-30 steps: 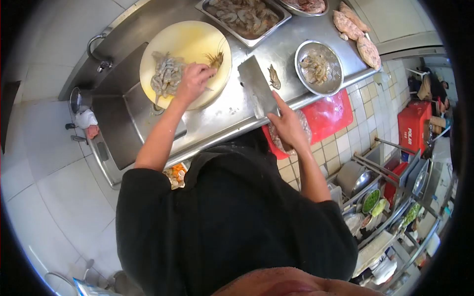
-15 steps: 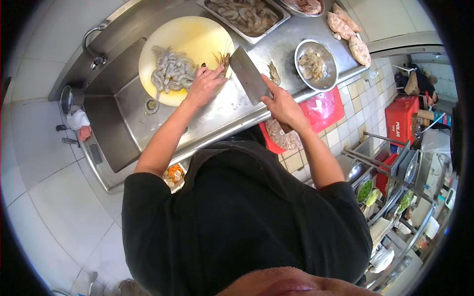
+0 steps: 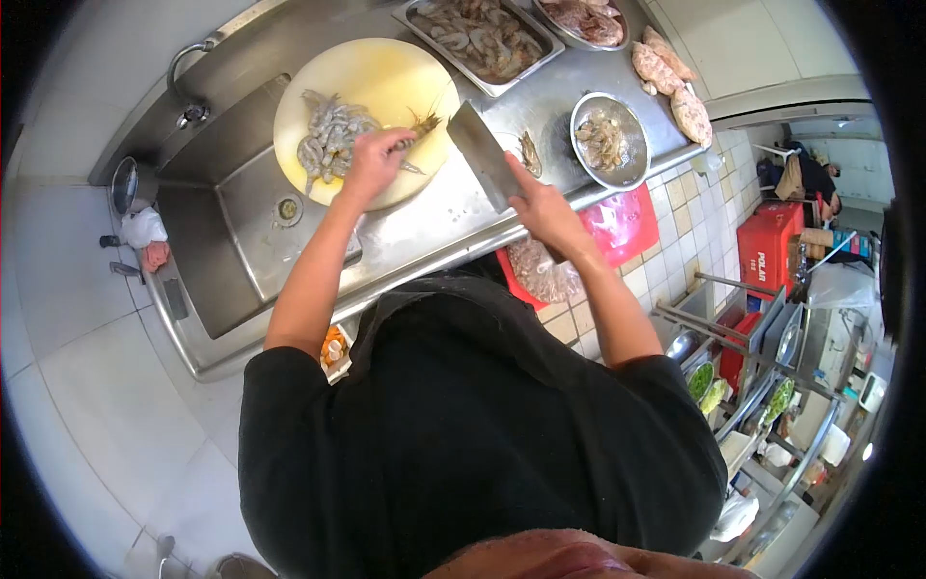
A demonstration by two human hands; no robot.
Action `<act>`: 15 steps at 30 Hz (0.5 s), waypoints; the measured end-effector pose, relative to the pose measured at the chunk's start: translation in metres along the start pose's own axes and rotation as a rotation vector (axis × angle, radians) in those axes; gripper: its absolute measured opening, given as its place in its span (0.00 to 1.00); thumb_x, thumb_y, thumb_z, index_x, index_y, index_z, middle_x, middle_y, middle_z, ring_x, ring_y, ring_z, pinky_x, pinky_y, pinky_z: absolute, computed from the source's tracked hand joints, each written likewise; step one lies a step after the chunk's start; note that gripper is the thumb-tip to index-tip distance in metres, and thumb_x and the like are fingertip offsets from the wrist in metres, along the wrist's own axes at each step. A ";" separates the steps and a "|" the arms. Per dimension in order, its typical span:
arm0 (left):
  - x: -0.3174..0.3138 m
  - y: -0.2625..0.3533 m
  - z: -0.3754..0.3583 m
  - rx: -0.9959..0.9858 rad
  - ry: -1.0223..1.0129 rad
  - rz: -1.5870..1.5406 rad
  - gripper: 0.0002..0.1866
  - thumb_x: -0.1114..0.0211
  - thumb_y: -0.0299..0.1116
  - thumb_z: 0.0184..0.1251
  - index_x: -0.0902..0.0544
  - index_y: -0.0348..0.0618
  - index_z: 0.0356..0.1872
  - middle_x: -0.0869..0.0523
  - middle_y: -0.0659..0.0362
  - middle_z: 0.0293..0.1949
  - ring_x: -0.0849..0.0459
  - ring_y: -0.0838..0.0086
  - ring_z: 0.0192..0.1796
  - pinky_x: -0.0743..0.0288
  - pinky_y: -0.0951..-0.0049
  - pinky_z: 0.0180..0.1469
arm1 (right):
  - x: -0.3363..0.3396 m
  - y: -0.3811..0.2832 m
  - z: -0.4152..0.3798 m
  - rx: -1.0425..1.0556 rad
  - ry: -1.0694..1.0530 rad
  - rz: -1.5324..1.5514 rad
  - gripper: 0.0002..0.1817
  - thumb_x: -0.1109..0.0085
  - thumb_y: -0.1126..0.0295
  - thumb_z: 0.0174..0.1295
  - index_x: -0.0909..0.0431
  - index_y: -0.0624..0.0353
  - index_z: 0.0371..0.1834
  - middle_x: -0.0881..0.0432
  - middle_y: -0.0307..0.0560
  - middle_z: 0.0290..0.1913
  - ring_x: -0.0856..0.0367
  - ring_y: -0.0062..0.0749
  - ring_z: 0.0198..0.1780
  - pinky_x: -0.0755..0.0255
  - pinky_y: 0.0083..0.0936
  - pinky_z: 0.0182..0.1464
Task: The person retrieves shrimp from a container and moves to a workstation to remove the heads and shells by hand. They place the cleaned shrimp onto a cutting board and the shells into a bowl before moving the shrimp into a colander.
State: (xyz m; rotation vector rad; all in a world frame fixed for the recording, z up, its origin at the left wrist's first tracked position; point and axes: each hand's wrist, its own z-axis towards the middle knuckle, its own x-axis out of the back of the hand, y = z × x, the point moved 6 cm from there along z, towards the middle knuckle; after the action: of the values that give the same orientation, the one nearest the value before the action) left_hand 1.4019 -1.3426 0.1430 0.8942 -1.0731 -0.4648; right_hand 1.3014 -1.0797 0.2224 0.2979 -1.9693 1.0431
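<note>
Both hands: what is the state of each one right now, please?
Left hand: fingers closed on a prawn, at the round board.
Right hand: closed around the cleaver.

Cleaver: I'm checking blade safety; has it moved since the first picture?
Yes; the cleaver, in the right hand, is closer to the round cutting board.

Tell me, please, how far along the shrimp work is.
Apparently done: the seemingly headless shrimp pile on the round board, and the pieces in the round bowl.
In hand: a head-on shrimp in the left hand, a cleaver in the right hand.
Apparently left: the tray shrimp, a good many.
</note>
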 end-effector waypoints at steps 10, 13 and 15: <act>0.033 -0.037 0.021 0.309 -0.037 -0.008 0.19 0.31 0.27 0.61 0.14 0.48 0.55 0.17 0.61 0.30 0.23 0.79 0.30 0.27 0.75 0.36 | -0.026 -0.028 0.050 0.090 0.116 -0.157 0.39 0.48 0.70 0.66 0.50 0.38 0.80 0.17 0.69 0.34 0.18 0.66 0.35 0.28 0.58 0.43; 0.050 -0.025 0.017 0.277 0.078 -0.054 0.19 0.30 0.27 0.61 0.14 0.47 0.55 0.15 0.62 0.33 0.22 0.80 0.31 0.26 0.76 0.37 | -0.037 -0.022 0.060 0.040 0.052 -0.071 0.41 0.50 0.74 0.62 0.52 0.44 0.81 0.17 0.71 0.34 0.17 0.65 0.38 0.26 0.56 0.45; 0.060 -0.027 0.014 0.339 0.143 -0.099 0.19 0.31 0.26 0.61 0.14 0.47 0.54 0.12 0.62 0.37 0.19 0.81 0.35 0.24 0.78 0.39 | -0.038 -0.011 0.064 0.038 0.089 0.089 0.42 0.50 0.73 0.62 0.53 0.44 0.81 0.18 0.74 0.37 0.18 0.69 0.41 0.27 0.57 0.46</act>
State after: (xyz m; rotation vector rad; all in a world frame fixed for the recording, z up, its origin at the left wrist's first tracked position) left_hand 1.4172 -1.4064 0.1571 1.2657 -0.9940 -0.2989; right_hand 1.2927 -1.1415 0.1810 0.1829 -1.8994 1.1328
